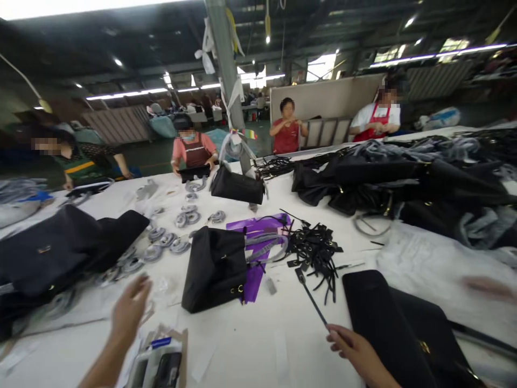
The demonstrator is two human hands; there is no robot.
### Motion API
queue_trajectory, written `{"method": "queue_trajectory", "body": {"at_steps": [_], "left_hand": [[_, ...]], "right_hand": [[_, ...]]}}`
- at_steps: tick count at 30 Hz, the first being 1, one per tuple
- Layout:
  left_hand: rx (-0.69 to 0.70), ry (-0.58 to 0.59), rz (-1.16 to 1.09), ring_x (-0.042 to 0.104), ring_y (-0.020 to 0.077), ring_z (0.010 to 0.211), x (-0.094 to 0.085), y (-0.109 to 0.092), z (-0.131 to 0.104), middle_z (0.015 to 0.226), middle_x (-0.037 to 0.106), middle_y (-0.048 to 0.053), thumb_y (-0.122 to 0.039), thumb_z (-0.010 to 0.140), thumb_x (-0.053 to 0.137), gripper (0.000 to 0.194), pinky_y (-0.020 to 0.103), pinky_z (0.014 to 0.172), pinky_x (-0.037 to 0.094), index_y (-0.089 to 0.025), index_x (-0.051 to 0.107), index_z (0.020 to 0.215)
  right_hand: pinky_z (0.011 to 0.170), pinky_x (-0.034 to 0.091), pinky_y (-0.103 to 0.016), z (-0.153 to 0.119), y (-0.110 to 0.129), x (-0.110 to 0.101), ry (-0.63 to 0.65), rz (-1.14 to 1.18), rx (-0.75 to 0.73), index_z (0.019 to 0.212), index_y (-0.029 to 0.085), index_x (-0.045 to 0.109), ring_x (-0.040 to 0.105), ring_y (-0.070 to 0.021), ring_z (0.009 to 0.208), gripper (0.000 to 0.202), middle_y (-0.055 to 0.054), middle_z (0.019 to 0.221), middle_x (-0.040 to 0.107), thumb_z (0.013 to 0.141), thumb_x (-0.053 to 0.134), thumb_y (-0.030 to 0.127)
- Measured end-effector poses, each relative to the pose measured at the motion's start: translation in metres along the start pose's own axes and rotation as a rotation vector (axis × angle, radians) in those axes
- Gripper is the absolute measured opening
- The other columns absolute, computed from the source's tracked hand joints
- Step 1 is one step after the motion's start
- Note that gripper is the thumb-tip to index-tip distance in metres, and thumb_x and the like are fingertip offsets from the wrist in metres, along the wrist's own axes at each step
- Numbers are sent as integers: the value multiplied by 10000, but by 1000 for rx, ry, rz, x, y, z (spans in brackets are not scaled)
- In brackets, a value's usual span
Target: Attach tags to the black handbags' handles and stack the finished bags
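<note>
My right hand [355, 345] pinches the lower end of a narrow black strap [313, 299]; its wider tab end with a small metal fitting points up and away. Beyond that tab lies a tangled pile of similar black straps [313, 245] with gold-coloured fittings. My left hand [130, 307] is over the table at the left, slightly blurred, its fingers loosely bent and apart with nothing visible in them. Between the hands, farther back, a black handbag [214, 272] lies on its side, its grey-wrapped handles [269, 247] over a purple sheet [254, 283].
A box of tools [159, 361] stands near my left forearm. Black bags [388, 318] lie at the right, others [68, 248] at the left beside grey coils [167, 240]. A post [230, 70] rises at the back. Another person's blurred hand [488, 285] shows at the right; several co-workers are across the table.
</note>
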State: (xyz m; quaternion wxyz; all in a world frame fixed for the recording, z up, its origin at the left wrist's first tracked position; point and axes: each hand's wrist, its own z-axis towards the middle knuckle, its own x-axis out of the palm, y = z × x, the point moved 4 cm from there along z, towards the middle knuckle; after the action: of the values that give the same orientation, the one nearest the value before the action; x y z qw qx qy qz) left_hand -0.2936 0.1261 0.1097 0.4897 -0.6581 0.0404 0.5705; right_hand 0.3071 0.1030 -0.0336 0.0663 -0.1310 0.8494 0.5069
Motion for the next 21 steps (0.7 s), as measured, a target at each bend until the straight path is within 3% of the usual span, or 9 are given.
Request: {"method": "queue_trajectory", "body": {"at_steps": [2, 3, 5, 7, 11, 16, 19, 21], "left_hand": [[127, 211, -59, 619, 287, 1085, 77, -19, -34, 1129, 682, 86, -527, 775, 537, 526, 447, 937, 496, -217, 571, 1199], [184, 217, -40, 566, 294, 1165, 106, -30, -46, 1223, 628, 125, -516, 761, 561, 604, 444, 988, 459, -169, 529, 1255], [229, 163, 53, 442, 294, 1291, 147, -49, -55, 1383, 479, 181, -502, 784, 555, 723, 431, 1056, 387, -111, 396, 1371], [158, 109, 193, 376, 323, 1331, 170, -59, -46, 1431, 399, 221, -510, 803, 548, 791, 461, 1060, 359, -94, 295, 1426], [51, 153, 364, 425, 362, 1280, 187, -64, -11, 1409, 411, 244, -523, 784, 580, 838, 471, 997, 396, -110, 262, 1440], [1, 250, 444, 624, 322, 1028, 197, -60, 9, 1142, 639, 210, -329, 888, 443, 545, 406, 846, 472, -125, 387, 1390], [-8, 254, 482, 650, 308, 961, 189, -60, 17, 1035, 689, 190, -316, 912, 400, 442, 381, 803, 474, -146, 513, 1304], [-6, 235, 490, 648, 299, 964, 171, -61, 25, 1037, 692, 184, -314, 915, 395, 404, 365, 799, 473, -147, 577, 1235]], "right_hand": [[677, 547, -332, 18, 20, -3, 9, -58, -55, 998, 176, 718, 693, -255, 755, 585, -96, 835, 742, 668, 581, 640], [696, 548, -331, 27, 29, -4, 20, -90, -83, 1007, 183, 715, 693, -254, 769, 569, -86, 835, 743, 684, 575, 630], [736, 550, -330, 45, 46, -6, 56, -149, -125, 1027, 205, 707, 695, -250, 797, 533, -69, 855, 746, 716, 557, 611], [769, 551, -332, 61, 56, -3, 97, -198, -134, 1033, 220, 702, 698, -250, 816, 511, -64, 882, 748, 730, 543, 600], [794, 547, -333, 79, 59, 14, 192, -274, -125, 1038, 222, 695, 700, -249, 829, 495, -71, 905, 748, 742, 519, 578], [783, 538, -327, 84, 44, 38, 297, -316, -134, 1041, 221, 690, 694, -234, 812, 460, -70, 898, 746, 784, 484, 542], [796, 528, -328, 82, 37, 46, 346, -325, -142, 1062, 216, 682, 689, -225, 812, 449, -64, 905, 743, 810, 462, 516], [805, 521, -331, 80, 35, 46, 361, -324, -144, 1075, 213, 677, 686, -226, 821, 448, -61, 910, 741, 817, 456, 505]]}}
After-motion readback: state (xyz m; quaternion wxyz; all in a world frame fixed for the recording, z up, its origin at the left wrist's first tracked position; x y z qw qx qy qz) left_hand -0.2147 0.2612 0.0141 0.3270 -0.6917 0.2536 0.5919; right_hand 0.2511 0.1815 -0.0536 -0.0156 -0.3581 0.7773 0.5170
